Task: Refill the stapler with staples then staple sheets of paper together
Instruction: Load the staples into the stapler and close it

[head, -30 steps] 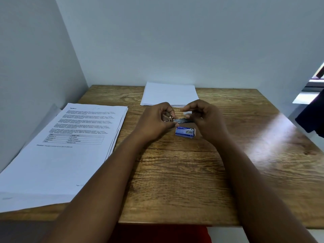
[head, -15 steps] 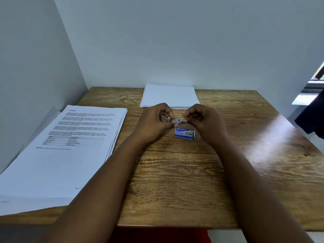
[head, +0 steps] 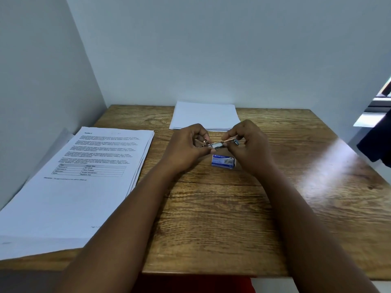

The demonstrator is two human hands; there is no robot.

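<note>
**Both hands on stapler above staple box**

Wooden table (head: 222,229). Printed paper stack (head: 69,187) along its left side, near edge overhanging. Mid-table: left hand (head: 186,149) and right hand (head: 247,144) meet, fingers curled, both pinching a small metal stapler (head: 218,144) held lengthwise between them, lifted off the table. Left grips one end, right the other; the middle shows between fingertips. Blue-white staple box (head: 223,162) lies flat just below the stapler, beside the right hand. Farther back, blank paper stack (head: 204,115) near the wall, its front edge partly hidden by the hands.
</note>
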